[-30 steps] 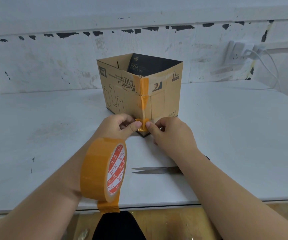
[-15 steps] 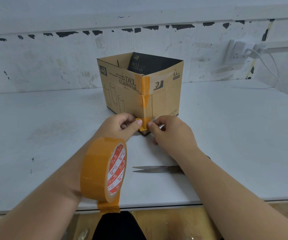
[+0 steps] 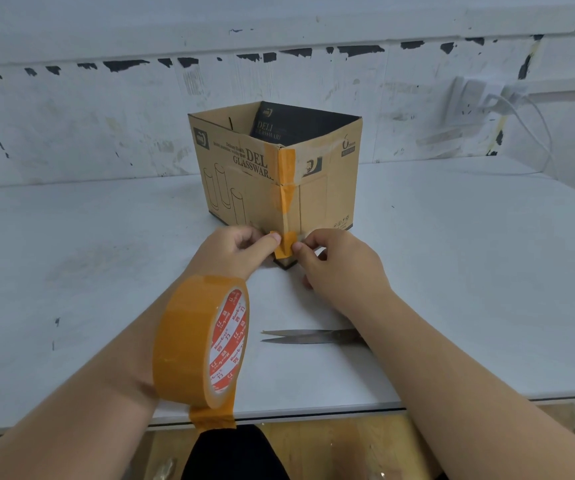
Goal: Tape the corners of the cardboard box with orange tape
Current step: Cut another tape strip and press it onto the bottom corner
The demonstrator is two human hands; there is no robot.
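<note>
Pinching a short tape piece [image 3: 284, 244] onto the near corner's foot, both hands, left [image 3: 235, 252] and right [image 3: 339, 268], grip it while the box [image 3: 244, 188] sits mid-table [image 3: 452, 271]; upper corner looks taped, other corners unseen.

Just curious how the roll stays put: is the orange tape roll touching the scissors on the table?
Apart. In the head view the orange tape roll hangs around the left wrist, and bare white table shows between it and the tips of the scissors.

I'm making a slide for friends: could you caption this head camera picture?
Both hands, left hand and right hand, press orange tape piece onto cardboard box corner; tape roll rides the left wrist.
</note>
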